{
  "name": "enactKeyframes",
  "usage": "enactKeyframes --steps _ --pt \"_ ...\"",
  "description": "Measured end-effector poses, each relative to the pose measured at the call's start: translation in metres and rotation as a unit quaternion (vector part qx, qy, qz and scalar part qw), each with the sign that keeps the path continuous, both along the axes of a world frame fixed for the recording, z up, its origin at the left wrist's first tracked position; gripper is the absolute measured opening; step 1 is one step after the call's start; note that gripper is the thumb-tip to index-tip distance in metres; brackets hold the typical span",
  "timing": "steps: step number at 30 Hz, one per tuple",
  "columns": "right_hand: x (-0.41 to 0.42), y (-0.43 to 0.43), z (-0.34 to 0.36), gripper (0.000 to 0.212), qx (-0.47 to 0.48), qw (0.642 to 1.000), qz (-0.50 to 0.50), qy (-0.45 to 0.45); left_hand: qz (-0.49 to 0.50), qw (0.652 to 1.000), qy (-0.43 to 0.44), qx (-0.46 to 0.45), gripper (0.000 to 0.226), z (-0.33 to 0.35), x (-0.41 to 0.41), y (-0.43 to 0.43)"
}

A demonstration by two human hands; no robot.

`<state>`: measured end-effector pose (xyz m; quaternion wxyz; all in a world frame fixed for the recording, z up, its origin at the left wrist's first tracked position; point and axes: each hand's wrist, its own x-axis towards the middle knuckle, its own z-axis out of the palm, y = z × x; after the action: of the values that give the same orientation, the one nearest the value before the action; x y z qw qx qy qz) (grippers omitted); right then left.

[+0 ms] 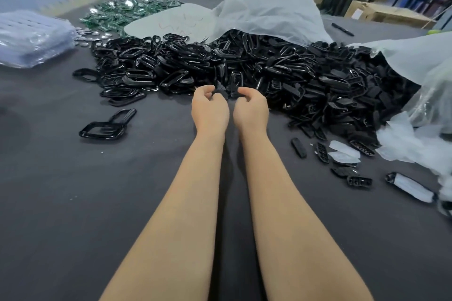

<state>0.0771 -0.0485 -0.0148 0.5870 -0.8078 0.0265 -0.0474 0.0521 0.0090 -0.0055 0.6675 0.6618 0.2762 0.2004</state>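
Black part gripped by both hands at the near edge of a heap.
The left hand and the right hand were held side by side, fingers curled inward onto the black part, which was found right at the near edge of the pile of black parts; whether one piece or two was gripped could not be told. The pile was spread across the dark counter, its far and right sides partly covered by a white plastic bag. Two black frames were laid apart from the pile at the left, touching each other. Green circuit boards were heaped behind the pile, and a stack of clear trays was seen at the far left. Small loose pieces were scattered on the right.
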Motion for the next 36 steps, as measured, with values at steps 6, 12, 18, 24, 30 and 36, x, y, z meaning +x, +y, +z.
enactKeyframes --steps 6,12,18,24,30,36 --pt "0.011 0.004 0.002 0.044 -0.147 0.987 0.071 -0.004 -0.003 1.000 0.002 -0.008 0.030 0.001 0.003 -0.002" --pt "0.016 0.014 -0.004 0.036 -0.288 0.952 0.099 -0.045 -0.004 1.000 -0.001 -0.025 0.019 -0.002 0.010 -0.003" --pt "0.011 0.016 0.000 0.039 -0.236 0.969 0.060 -0.039 0.004 0.999 0.010 -0.042 0.014 0.000 0.007 -0.001" --pt "-0.004 0.009 0.011 0.027 -0.280 0.959 0.055 -0.002 -0.005 0.998 0.013 -0.059 0.021 0.003 -0.002 -0.006" --pt "-0.030 -0.022 0.024 0.023 -0.414 0.898 0.144 0.021 -0.024 0.998 0.001 -0.064 0.011 0.009 -0.017 -0.025" --pt "-0.064 -0.052 0.021 0.019 -0.431 0.892 0.138 0.014 -0.030 0.998 -0.006 -0.056 0.015 0.008 -0.036 -0.048"
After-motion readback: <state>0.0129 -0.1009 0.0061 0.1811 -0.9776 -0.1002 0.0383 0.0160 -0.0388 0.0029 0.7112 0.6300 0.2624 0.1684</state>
